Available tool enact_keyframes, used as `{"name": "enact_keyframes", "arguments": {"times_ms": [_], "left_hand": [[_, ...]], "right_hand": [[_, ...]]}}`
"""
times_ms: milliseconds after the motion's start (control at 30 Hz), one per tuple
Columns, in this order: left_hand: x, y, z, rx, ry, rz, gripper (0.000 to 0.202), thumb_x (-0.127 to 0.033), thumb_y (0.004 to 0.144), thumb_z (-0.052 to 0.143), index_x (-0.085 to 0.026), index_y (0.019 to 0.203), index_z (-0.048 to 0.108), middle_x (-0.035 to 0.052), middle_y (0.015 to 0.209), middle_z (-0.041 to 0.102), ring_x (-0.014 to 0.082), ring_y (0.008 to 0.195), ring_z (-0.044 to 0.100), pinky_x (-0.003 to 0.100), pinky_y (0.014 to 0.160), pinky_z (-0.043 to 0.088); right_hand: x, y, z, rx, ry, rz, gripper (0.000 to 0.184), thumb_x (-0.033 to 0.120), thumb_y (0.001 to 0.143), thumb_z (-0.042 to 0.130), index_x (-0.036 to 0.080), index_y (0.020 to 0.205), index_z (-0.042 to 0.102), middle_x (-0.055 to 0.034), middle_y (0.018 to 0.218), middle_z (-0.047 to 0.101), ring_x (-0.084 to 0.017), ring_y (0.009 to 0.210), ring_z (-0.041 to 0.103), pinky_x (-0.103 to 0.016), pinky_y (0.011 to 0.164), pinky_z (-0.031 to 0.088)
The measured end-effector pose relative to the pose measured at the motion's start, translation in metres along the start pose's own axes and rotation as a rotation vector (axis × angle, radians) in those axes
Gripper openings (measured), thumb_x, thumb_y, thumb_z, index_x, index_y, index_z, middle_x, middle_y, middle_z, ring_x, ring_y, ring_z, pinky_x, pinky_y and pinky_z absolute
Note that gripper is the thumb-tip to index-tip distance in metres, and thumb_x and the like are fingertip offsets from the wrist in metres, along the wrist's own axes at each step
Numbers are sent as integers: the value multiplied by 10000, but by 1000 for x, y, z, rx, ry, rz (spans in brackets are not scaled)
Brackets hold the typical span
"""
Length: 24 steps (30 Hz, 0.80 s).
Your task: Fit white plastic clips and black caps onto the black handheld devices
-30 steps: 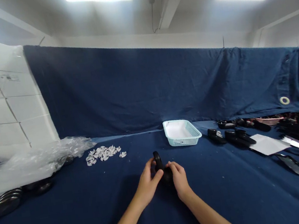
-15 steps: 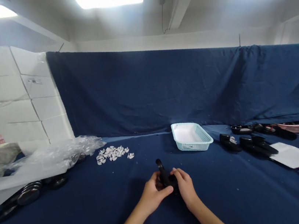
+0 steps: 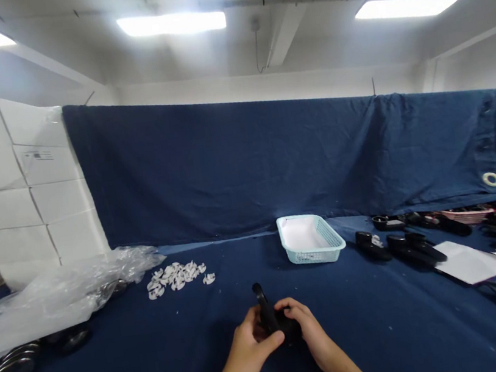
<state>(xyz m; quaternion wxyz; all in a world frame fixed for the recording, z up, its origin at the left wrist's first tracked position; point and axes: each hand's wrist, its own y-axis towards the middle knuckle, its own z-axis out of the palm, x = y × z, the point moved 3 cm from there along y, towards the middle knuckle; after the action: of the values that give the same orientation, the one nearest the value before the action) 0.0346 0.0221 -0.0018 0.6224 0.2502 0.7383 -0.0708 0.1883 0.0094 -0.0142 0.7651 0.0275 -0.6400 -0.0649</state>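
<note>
Both hands meet low in the middle of the head view, over the blue cloth of the table (image 3: 161, 358). My left hand (image 3: 250, 352) and my right hand (image 3: 310, 332) are both closed round one small black part (image 3: 271, 318). A thin black arm of that part sticks up and to the left above my fingers; its lower body is mostly hidden between my hands. A pile of small white pieces (image 3: 175, 276) lies further back to the left.
A pale blue plastic basket (image 3: 311, 242) stands behind the hands. Black parts (image 3: 399, 248) and a white sheet (image 3: 468, 263) spread along the right. Crumpled clear plastic (image 3: 59, 286) and dark round discs (image 3: 15, 369) lie at the left. A blue cloth wall (image 3: 272, 158) closes the back.
The view has tilted up, so hands and part sit lower in the picture. Both hands have kept their hold; the part's black arm leans a little more to the left.
</note>
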Motion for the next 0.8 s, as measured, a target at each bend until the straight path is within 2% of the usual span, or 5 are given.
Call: {"name": "enact_keyframes", "arguments": {"times_ms": [100, 233, 367, 600, 800], "left_hand": [[-4, -1, 0, 5, 26, 0, 454, -368, 736, 685, -176, 1121, 541, 65, 993, 681, 212, 842, 638, 292, 737, 483], [-5, -2, -1, -13, 96, -1, 436, -401, 743, 672, -169, 1093, 554, 53, 906, 687, 211, 807, 637, 287, 716, 478], [-5, -2, 2, -13, 93, 12, 432, -403, 732, 672, -175, 1080, 557, 45, 914, 684, 207, 825, 634, 288, 730, 480], [-5, -5, 3, -52, 108, 37, 452, -394, 722, 675, -172, 1098, 560, 34, 884, 682, 200, 780, 632, 306, 726, 478], [-3, -5, 2, -62, 111, 53, 460, -421, 708, 681, -162, 1073, 576, 51, 909, 684, 218, 811, 633, 318, 745, 477]], "right_hand": [[-4, 2, 2, -30, 2, 2, 228, 309, 718, 482, 197, 796, 665, -16, 697, 582, -168, 606, 513, -220, 467, 395], [-7, 3, 4, -77, -23, -12, 192, 315, 713, 487, 196, 746, 634, 11, 621, 510, -140, 530, 452, -204, 421, 369], [-10, 2, 3, -118, -62, -32, 211, 348, 736, 474, 198, 759, 622, 19, 613, 481, -136, 518, 436, -196, 389, 355], [-10, 1, 1, -172, -163, -88, 249, 362, 760, 456, 189, 749, 636, 5, 635, 505, -142, 533, 461, -187, 359, 360], [-10, 0, 2, -229, -206, -96, 291, 411, 756, 482, 176, 778, 652, -1, 645, 551, -140, 520, 483, -187, 354, 368]]}}
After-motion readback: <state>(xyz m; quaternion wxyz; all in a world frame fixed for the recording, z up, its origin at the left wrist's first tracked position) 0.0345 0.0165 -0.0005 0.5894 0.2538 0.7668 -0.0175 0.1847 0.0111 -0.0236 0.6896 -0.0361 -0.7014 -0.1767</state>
